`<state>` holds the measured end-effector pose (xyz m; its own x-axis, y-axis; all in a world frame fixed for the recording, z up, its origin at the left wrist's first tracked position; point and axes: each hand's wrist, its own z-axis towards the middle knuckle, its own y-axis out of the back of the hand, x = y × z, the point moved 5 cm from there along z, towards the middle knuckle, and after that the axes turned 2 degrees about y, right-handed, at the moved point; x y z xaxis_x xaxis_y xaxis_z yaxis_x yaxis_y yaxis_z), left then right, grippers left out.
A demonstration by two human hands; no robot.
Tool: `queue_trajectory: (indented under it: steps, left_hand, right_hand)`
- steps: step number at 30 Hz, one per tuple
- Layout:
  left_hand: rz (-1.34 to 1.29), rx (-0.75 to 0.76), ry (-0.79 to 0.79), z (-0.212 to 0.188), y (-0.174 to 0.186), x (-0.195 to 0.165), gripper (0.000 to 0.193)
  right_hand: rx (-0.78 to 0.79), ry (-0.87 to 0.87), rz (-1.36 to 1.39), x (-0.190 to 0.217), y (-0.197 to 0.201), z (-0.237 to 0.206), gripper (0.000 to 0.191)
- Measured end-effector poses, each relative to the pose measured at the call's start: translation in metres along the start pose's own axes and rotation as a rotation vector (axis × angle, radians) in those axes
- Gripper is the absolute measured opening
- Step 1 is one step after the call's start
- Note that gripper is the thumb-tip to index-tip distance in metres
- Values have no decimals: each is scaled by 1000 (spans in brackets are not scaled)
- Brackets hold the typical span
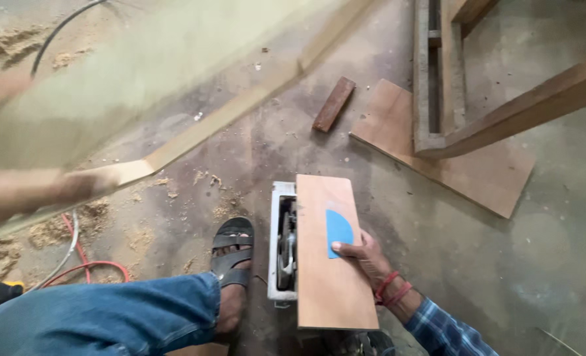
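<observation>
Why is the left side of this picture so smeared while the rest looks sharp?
Head view: the left hand and the big board it holds are streaked with motion blur; the right hand, small board and saw are sharp. Light is soft and even, with faint shadows and no glare; lines bow at the edges.

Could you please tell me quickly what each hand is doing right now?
Left hand: blurred, gripping the edge of a large board.
Right hand: fingers flat on the small plywood panel, not closed.
</observation>
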<state>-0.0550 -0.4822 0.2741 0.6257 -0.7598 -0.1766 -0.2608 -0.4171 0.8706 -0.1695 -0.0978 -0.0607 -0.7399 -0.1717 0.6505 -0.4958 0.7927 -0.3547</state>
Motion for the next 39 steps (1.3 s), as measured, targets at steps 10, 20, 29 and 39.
queue_trajectory:
  steps: [10,20,29,39]
  left_hand:
    - [-799,-569,-254,60,-14,-30,43]
    - [-1009,-835,-565,147,-166,-121,43]
    - [-1323,-138,-644,151,-259,-148,36]
    - [-1349,64,-716,155,-282,-157,45]
  right_hand:
    - [-1,-38,57,-17,18,-3,55]
    - [-90,-18,13,-17,23,-13,60]
    - [-158,3,-55,-37,33,-17,68]
    - [-155,6,-22,-43,37,-10,72]
